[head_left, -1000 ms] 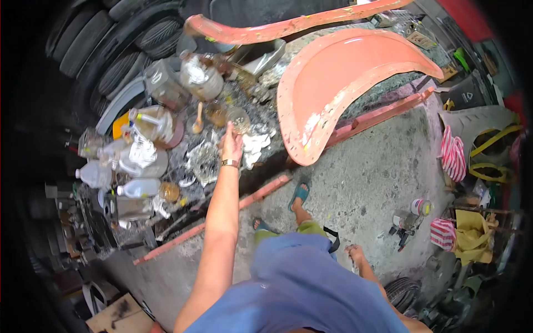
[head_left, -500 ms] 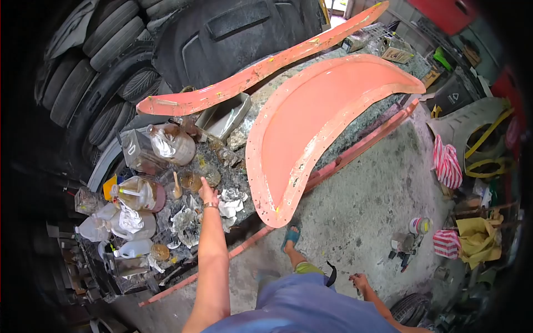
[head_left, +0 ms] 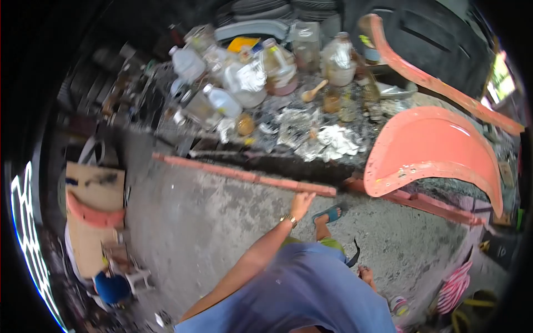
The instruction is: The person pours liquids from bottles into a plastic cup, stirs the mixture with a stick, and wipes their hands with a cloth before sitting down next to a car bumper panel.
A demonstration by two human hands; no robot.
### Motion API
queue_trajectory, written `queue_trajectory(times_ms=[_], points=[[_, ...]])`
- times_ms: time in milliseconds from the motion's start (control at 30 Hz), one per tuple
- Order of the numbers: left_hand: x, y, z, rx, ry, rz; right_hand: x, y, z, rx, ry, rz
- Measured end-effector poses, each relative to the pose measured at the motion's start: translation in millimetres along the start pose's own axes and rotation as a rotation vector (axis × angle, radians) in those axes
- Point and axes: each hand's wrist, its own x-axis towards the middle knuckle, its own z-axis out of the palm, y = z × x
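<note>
My left hand [head_left: 301, 206], with a watch on the wrist, is held out by the right end of a long pink strip [head_left: 244, 176] along the bench's front. Its fingers look loosely bent and apart, and nothing shows in them. Low beside my body is my right hand [head_left: 365, 273], its fingers curled; what they hold, if anything, is too small to make out. Beyond my left hand, crumpled foil-like sheets [head_left: 336, 141] lie on the bench, with a wooden spoon [head_left: 314, 91] and a small amber jar [head_left: 332, 100] behind them.
A curved pink panel [head_left: 433, 147] rests on the bench's right side, with a long pink strip [head_left: 438, 83] behind it. Several plastic jugs [head_left: 222, 100] crowd the left side. On the floor at left stand a board [head_left: 91, 244] and a blue-topped stool [head_left: 111, 287].
My view has swung left. My left hand has drawn back from the jars on the bench towards its front edge. My right hand stays low by my side.
</note>
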Motion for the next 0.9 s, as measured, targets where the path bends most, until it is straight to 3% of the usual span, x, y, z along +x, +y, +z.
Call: queue_trajectory(times_ms=[33,100,133,167,200,233,267,300,333,367,400,433,467,500,533,567,633,700,733,767,800,867,900], points=[[-34,-39,-14,-0.072,-0.096,-0.158,-8,-18,4,-0.123,-0.014,-0.092],[-118,-165,-30,0.04,-0.027,-0.118,5,-6,13,-0.057,0.008,-0.144],[-159,-216,-60,0.379,-0.138,0.189,3,-8,19,-0.13,0.012,-0.155],[-204,-208,-93,-0.074,-0.074,-0.201,4,-18,24,-0.205,0.022,-0.173],[-238,-263,-102,0.233,-0.036,-0.464,-6,-33,32,-0.283,0.014,-0.197],[-280,-286,-119,0.134,0.178,-0.541,-17,-46,44,-0.357,0.003,-0.22],[-321,-325,-134,0.057,0.283,-0.44,-17,-50,53,-0.376,-0.042,-0.228],[-360,-339,-156,0.043,0.288,-0.638,-18,-53,61,-0.394,-0.085,-0.234],[-391,-316,-185,0.226,0.33,-0.624,-23,-56,71,-0.401,-0.078,-0.229],[-422,-327,-197,-0.081,0.394,-0.873,-30,-62,83,-0.404,-0.074,-0.232],[-451,-329,-213,0.273,0.386,-0.757,-36,-66,94,-0.405,-0.075,-0.242],[-485,-395,-209,0.097,0.429,-0.985,-44,-68,105,-0.407,-0.078,-0.249],[-506,-402,-217,0.095,0.439,-0.985,-49,-69,117,-0.416,-0.042,-0.288],[-519,-405,-226,-0.285,0.526,-1.144,-50,-68,127,-0.425,-0.008,-0.326],[-522,-405,-233,-0.681,0.6,-1.277,-45,-60,131,-0.428,-0.014,-0.332],[-513,-406,-234,-0.688,0.607,-1.273,-42,-53,134,-0.462,0.022,-0.401],[-471,-372,-241,-0.345,0.518,-1.139,-34,-39,136,-0.512,0.076,-0.443],[-413,-432,-226,0.16,0.448,-0.678,-34,-28,141,-0.452,0.043,-0.394],[-367,-383,-238,-0.094,0.295,-0.824,-35,-24,140,-0.436,0.022,-0.336],[-315,-343,-242,0.013,0.241,-0.799,-39,-26,142,-0.43,-0.006,-0.229],[-272,-313,-236,-0.049,0.416,-0.703,-43,-30,145,-0.421,-0.043,-0.121],[-188,-260,-228,-0.346,0.486,-0.682,-31,-29,148,-0.416,-0.066,-0.108],[-149,-235,-224,-0.704,0.492,-0.702,-31,-40,154,-0.429,-0.075,-0.045]])
